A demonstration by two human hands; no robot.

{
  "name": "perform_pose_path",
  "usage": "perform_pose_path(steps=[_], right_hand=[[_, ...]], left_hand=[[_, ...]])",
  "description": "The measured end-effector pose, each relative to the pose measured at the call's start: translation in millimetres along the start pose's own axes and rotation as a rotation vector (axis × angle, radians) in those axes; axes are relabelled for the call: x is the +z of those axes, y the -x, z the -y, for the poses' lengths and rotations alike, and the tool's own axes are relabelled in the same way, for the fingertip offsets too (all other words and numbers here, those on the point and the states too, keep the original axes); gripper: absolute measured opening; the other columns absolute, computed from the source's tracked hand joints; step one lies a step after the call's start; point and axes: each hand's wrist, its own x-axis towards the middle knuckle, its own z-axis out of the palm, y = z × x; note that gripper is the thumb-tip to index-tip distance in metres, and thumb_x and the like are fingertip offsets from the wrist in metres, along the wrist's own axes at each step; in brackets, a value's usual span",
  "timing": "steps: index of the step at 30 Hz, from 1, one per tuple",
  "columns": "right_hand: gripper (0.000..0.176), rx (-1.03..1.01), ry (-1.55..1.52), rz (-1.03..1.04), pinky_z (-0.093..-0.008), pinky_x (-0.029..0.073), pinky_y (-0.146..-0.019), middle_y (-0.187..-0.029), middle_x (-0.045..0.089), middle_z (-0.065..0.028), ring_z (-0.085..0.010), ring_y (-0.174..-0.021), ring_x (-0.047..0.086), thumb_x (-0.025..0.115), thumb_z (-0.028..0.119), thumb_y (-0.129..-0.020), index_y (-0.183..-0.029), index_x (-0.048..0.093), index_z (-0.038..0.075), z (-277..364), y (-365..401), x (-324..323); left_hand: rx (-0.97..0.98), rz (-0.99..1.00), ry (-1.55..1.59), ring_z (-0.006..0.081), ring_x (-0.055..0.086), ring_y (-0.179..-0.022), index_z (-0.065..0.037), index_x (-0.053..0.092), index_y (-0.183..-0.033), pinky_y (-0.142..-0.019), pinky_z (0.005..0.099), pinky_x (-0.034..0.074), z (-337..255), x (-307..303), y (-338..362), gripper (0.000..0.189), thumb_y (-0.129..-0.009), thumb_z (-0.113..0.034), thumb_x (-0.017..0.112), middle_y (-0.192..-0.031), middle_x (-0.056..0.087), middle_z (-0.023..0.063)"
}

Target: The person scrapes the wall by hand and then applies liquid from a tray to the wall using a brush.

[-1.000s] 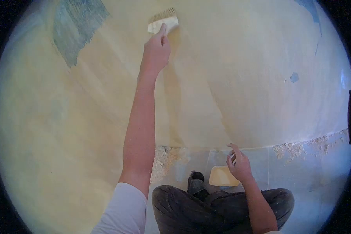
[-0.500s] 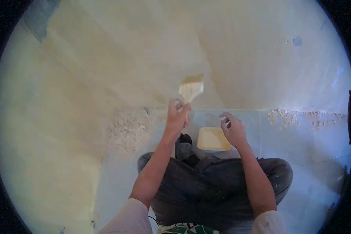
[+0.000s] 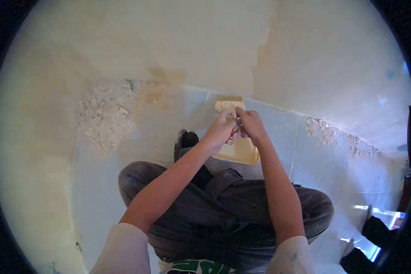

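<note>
My left hand [image 3: 221,130] and my right hand [image 3: 250,126] meet over a shallow cream tray [image 3: 242,153] on the floor. Both are closed around the handle of a wide paintbrush [image 3: 229,104], whose pale bristles point away from me toward the base of the wall. A bit of red shows between my fingers; what it is cannot be told. I am crouched, with my knees in dark trousers [image 3: 223,205] just under my forearms and a dark shoe [image 3: 186,139] left of the tray.
A cream-painted wall [image 3: 169,41] rises ahead and curves round on the left. Crumbled plaster debris [image 3: 106,112] lies at its foot on the left, and more debris [image 3: 333,134] along the right. The floor is pale tile [image 3: 137,146]. Dark objects sit at the lower right.
My left hand brought the brush down from high on the wall to the tray. My right hand rose from beside the tray and joined it on the handle. My view tilted down.
</note>
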Motion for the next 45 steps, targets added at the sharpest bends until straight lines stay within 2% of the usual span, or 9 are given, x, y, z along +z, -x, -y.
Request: perform_pose_path(steps=[6, 12, 14, 18, 20, 26, 36, 42, 45], right_hand=[[0.036, 0.041, -0.358, 0.009, -0.0241, 0.033, -0.035, -0.064, 0.058, -0.0051, -0.0110, -0.042, 0.051, 0.053, 0.035, -0.094, -0.086, 0.059, 0.000, -22.2, -18.0, 20.1], [0.034, 0.036, -0.438, -0.120, -0.0281, 0.039, -0.043, -0.064, 0.054, -0.0042, -0.0130, -0.050, 0.050, 0.055, 0.031, -0.092, -0.078, 0.058, -0.001, -34.7, -25.0, 20.4], [0.035, 0.018, -0.468, -0.132, -0.0281, 0.039, -0.044, -0.065, 0.055, -0.0049, -0.0134, -0.051, 0.051, 0.055, 0.030, -0.092, -0.078, 0.058, -0.001, -26.9, -23.4, 18.2], [0.035, 0.039, -0.503, -0.126, -0.0290, 0.043, -0.047, -0.068, 0.057, -0.0061, -0.0143, -0.055, 0.054, 0.055, 0.031, -0.092, -0.080, 0.060, -0.002, -17.6, -22.8, 9.9], [0.035, 0.031, -0.460, -0.094, -0.0292, 0.043, -0.048, -0.069, 0.058, -0.0066, -0.0143, -0.056, 0.055, 0.055, 0.030, -0.092, -0.080, 0.061, -0.002, -19.4, -28.5, 5.5], [0.035, 0.018, -0.540, -0.117, -0.0259, 0.044, -0.045, -0.077, 0.060, -0.0082, -0.0161, -0.056, 0.057, 0.056, 0.032, -0.093, -0.090, 0.060, -0.002, -11.5, -34.3, 0.1], [0.036, -0.059, -0.753, 0.062, -0.0313, 0.050, -0.063, -0.094, 0.061, -0.0096, -0.0183, -0.079, 0.059, 0.058, 0.032, -0.093, -0.103, 0.058, -0.003, -1.9, -31.9, 5.0], [0.035, 0.030, -0.869, 0.051, -0.0387, 0.051, -0.067, -0.095, 0.057, -0.0091, -0.0209, -0.083, 0.056, 0.059, 0.034, -0.092, -0.104, 0.059, 0.002, 0.1, -27.6, 7.8], [0.033, 0.046, -0.886, 0.054, -0.0401, 0.050, -0.067, -0.093, 0.056, -0.0081, -0.0207, -0.084, 0.054, 0.060, 0.036, -0.091, -0.101, 0.060, 0.004, 7.6, -20.2, 6.5]], left_hand=[[0.001, 0.043, 0.047, 0.0072, 0.042, -0.052, -0.014, 0.042, -0.103, -0.040, 0.0229, 0.028, -1.7, -9.3, -14.8, 0.009, -0.097, -0.014, 0.048, -0.071, 0.046, 0.0002], [-0.060, -0.011, 0.166, 0.0122, 0.055, -0.060, -0.013, 0.041, -0.131, -0.047, 0.0246, 0.042, -6.8, 3.5, -6.6, 0.037, -0.095, -0.013, 0.051, -0.077, 0.055, 0.0030], [-0.017, -0.072, 0.277, 0.0165, 0.065, -0.074, -0.012, 0.035, -0.141, -0.054, 0.0256, 0.047, -9.7, 6.0, -1.6, 0.049, -0.095, -0.020, 0.054, -0.087, 0.062, 0.0045], [-0.064, -0.092, 0.332, 0.0200, 0.068, -0.086, -0.010, 0.046, -0.132, -0.058, 0.0256, 0.048, -15.1, 6.6, -1.8, 0.041, -0.095, -0.026, 0.055, -0.095, 0.063, 0.0036], [-0.093, 0.058, 0.390, 0.0220, 0.067, -0.100, -0.011, 0.054, -0.123, -0.063, 0.0259, 0.049, -7.6, -4.8, -7.6, 0.033, -0.095, -0.028, 0.054, -0.105, 0.064, 0.0021], [-0.039, 0.092, 0.390, 0.0242, 0.064, -0.106, -0.008, 0.054, -0.119, -0.067, 0.0284, 0.051, -4.4, -1.2, -5.7, 0.034, -0.094, -0.032, 0.057, -0.107, 0.060, 0.0024], [0.082, -0.004, 0.187, 0.0227, 0.057, -0.116, -0.010, 0.050, -0.128, -0.087, 0.0336, 0.048, -12.6, -10.9, -14.1, 0.038, -0.096, -0.030, 0.047, -0.127, 0.057, 0.0055], [-0.001, 0.046, 0.240, 0.0243, 0.053, -0.120, -0.010, 0.047, -0.132, -0.094, 0.0392, 0.044, -17.9, -9.8, -16.2, 0.055, -0.097, -0.052, 0.039, -0.138, 0.050, 0.0034], [0.027, 0.105, 0.220, 0.0246, 0.054, -0.119, -0.009, 0.039, -0.139, -0.092, 0.0390, 0.046, -15.4, -5.3, -17.0, 0.068, -0.093, -0.057, 0.047, -0.147, 0.041, 0.0060]])
